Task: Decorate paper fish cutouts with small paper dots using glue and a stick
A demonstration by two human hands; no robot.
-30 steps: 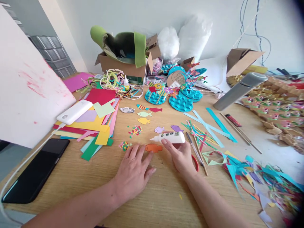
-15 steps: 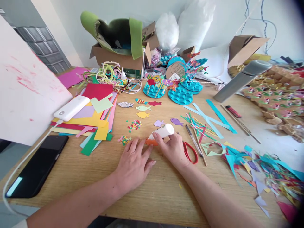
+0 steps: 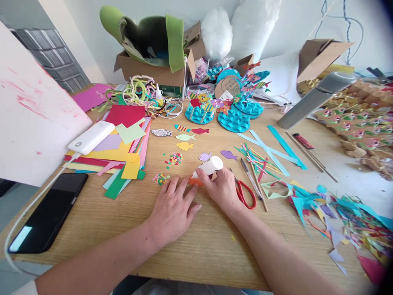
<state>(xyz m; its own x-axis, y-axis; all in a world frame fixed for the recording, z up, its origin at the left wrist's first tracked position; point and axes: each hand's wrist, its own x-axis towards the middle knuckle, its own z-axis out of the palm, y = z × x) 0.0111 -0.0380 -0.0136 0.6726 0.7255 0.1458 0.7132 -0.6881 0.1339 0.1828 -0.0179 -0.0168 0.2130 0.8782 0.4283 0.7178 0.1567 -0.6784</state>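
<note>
My right hand (image 3: 222,186) is closed around a white glue bottle (image 3: 211,165), which tilts with its nozzle end down toward an orange paper piece (image 3: 196,180) on the table. Flat on the wood, my left hand (image 3: 175,207) has its fingers spread, the fingertips at the left edge of the orange piece. Two small piles of paper confetti (image 3: 174,159) lie just beyond the left fingers. Cut-out paper fish, among them a yellow fish (image 3: 184,146) and a purple fish (image 3: 229,155), rest farther back. Red-handled scissors (image 3: 246,195) lie beside my right hand, partly hidden by it.
At left are stacked coloured papers (image 3: 123,153), a white power bank (image 3: 91,137) and a black phone (image 3: 50,213). Paper strips, a pen (image 3: 250,177) and scraps (image 3: 331,217) spread to the right. A grey flask (image 3: 316,100) and blue egg-tray discs (image 3: 233,121) stand behind.
The glue bottle has tipped slightly lower over the orange piece, with my right hand shifting a little. My left hand stays in place. The whole view has shifted slightly.
</note>
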